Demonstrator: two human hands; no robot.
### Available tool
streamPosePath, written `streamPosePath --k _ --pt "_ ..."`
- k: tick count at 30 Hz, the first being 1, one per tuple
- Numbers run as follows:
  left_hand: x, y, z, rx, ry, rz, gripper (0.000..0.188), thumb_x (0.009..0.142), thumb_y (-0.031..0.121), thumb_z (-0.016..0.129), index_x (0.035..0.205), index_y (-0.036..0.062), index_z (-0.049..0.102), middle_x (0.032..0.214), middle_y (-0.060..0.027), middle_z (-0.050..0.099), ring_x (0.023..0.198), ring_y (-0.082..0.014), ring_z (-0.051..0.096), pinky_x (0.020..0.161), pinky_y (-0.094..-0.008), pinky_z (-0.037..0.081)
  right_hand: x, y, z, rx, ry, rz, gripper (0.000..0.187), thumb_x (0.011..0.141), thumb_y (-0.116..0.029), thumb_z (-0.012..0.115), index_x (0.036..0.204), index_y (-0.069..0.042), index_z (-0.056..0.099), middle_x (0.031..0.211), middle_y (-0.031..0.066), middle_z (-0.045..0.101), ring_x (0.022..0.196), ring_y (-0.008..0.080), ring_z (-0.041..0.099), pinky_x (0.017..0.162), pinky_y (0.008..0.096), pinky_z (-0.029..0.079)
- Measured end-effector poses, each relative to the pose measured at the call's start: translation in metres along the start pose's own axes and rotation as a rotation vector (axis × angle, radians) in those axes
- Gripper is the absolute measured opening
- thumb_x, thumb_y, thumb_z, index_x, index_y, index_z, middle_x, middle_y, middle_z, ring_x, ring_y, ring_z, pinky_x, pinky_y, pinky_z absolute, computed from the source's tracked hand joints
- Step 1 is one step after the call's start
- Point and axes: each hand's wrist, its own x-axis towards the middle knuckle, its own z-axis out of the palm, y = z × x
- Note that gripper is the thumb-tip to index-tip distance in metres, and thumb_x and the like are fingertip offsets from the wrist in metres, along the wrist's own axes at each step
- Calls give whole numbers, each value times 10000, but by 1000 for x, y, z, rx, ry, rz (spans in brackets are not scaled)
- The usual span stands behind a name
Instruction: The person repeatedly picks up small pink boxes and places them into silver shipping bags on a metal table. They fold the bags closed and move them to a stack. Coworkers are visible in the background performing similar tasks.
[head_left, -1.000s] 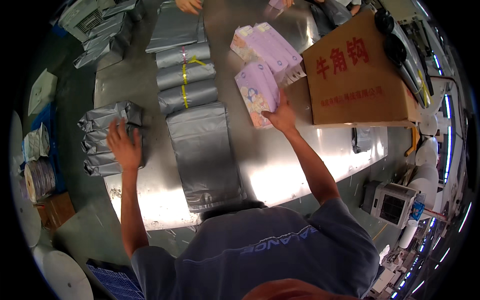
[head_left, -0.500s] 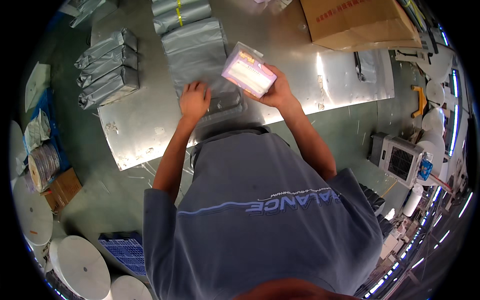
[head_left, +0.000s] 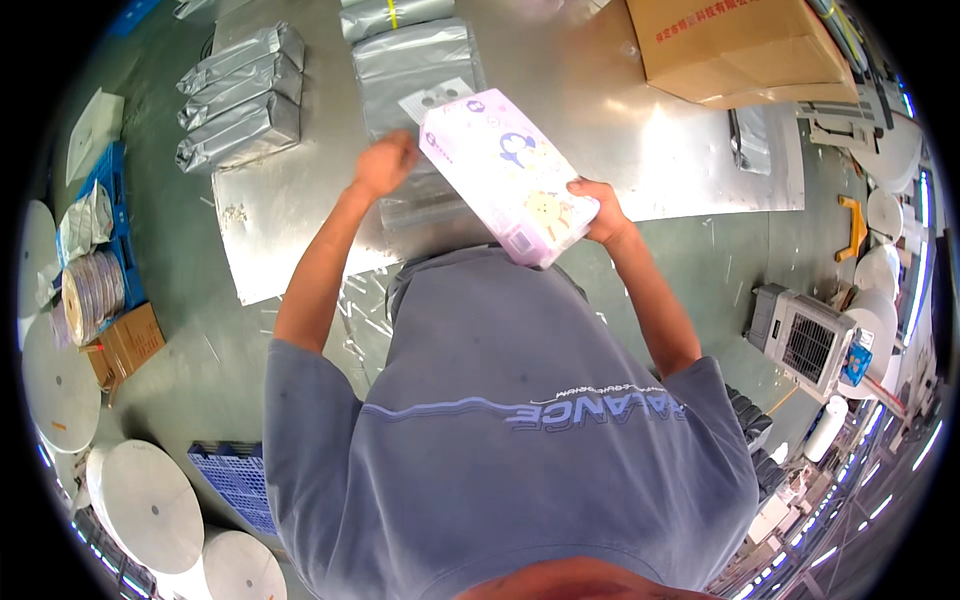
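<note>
My right hand (head_left: 600, 208) grips the lower right end of a pink pack (head_left: 505, 170), thumb on its printed face. The pack is a long block with cartoon animals and looks like a tissue pack. A pale strip with holes (head_left: 438, 97) sticks out at its far end. My left hand (head_left: 388, 165) is just left of the pack's far end, over grey plastic mailing bags (head_left: 418, 62). Its fingers are curled and blurred, and I cannot see whether they touch anything. The pack hides part of the bags.
Filled grey bags (head_left: 245, 95) lie in a row at the left of the metal table (head_left: 270, 215). A cardboard box (head_left: 745, 50) stands at the far right. An air cooler (head_left: 805, 335), large white rolls (head_left: 150, 505) and a blue pallet (head_left: 232, 480) are around the floor.
The pink pack has turned from showing its end to showing its broad printed face, and is nearer my body. My left hand has lifted from the grey bags. The view has shifted slightly.
</note>
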Motion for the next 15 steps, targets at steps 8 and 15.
streamPosePath --k 8,15 --pt "-8 -35 37 -138 11 -176 145 920 169 638 981 80 735 1018 -146 699 859 -290 719 750 -406 591 29 -14 -14 -329 -147 275 869 787 -231 716 1531 78 390 1410 225 611 1273 316 623 1102 411 488" --pt "-22 16 -28 -85 200 139 174 873 106 716 1045 111 745 1016 -119 691 855 -300 692 750 -421 558 78 13 -14 -223 -13 214 703 843 -187 683 1468 64 480 1377 211 636 1231 326 650 1099 440 492"
